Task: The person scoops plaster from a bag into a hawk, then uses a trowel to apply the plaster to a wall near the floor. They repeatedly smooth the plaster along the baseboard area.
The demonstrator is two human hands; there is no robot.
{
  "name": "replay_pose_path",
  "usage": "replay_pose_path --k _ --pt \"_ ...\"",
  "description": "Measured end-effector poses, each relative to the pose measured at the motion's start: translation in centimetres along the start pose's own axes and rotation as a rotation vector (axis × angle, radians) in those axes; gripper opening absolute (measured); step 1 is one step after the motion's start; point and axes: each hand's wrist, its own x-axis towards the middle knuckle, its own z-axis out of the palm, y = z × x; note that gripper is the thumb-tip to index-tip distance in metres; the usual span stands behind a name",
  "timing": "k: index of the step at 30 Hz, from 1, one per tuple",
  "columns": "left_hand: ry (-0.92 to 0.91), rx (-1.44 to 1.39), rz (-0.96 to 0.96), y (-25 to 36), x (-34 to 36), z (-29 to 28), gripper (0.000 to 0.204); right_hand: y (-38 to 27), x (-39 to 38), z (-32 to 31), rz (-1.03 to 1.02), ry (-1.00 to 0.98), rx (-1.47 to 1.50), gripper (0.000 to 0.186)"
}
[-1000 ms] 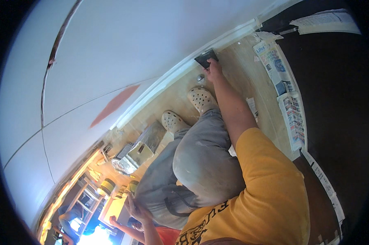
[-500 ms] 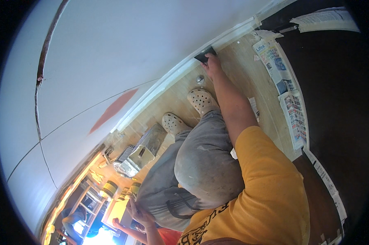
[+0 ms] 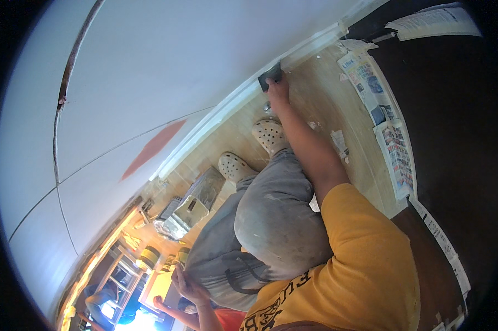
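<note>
My right hand [image 3: 277, 90] reaches forward, its fingers closed on a dark flat rectangular pad [image 3: 270, 76]. I cannot make out whether this is sandpaper or a sanding block. The pad lies against the white skirting board [image 3: 227, 106] along the foot of the pale wall [image 3: 149, 71]. A small round metal piece [image 3: 267, 107] sits on the floor close to my wrist. Beside my left knee, my left hand [image 3: 189, 288] holds nothing that I can see, and its fingers are apart. The wall has a reddish patch [image 3: 154, 150] and thin seam lines.
My pale clogs [image 3: 270, 136] stand on the wooden floor [image 3: 315, 105]. A metal box-like container [image 3: 191, 209] and tins [image 3: 149, 256] lie to the left. Taped newspaper [image 3: 370, 88] edges a dark surface on the right. Another person's hand [image 3: 159, 303] shows at lower left.
My right hand has slid the dark pad slightly left and nearer along the skirting board. My wrist now partly covers the round metal piece. The left hand stays beside my knee.
</note>
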Motion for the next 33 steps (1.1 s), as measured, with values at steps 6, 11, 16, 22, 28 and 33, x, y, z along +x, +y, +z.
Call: replay_pose_path --k 6,11,16,22,28,33 --pt "-0.005 -0.079 0.017 0.8 0.9 0.0 0.046 4.7 -0.1 -2.9 0.077 0.048 -0.1 0.046" --pt "-0.005 -0.068 -0.033 0.8 0.1 0.0 0.045 3.3 0.8 -3.8 0.363 0.017 0.2 0.039" --pt "-0.018 -0.05 0.002 1.4 0.3 -0.2 0.045 3.8 3.1 -3.5 0.454 0.018 0.287 0.034" --pt "-0.02 -0.014 -0.015 1.0 0.4 -0.1 0.044 4.8 4.8 -3.4 0.436 0.021 0.254 0.03" --pt "-0.013 -0.034 -0.053 0.6 0.1 -0.1 0.044 4.3 4.8 -2.2 0.463 0.051 0.276 0.03" --pt "0.027 -0.07 -0.019 -0.6 -0.5 0.1 0.043 4.7 5.6 -1.5 0.438 0.015 0.188 0.03"
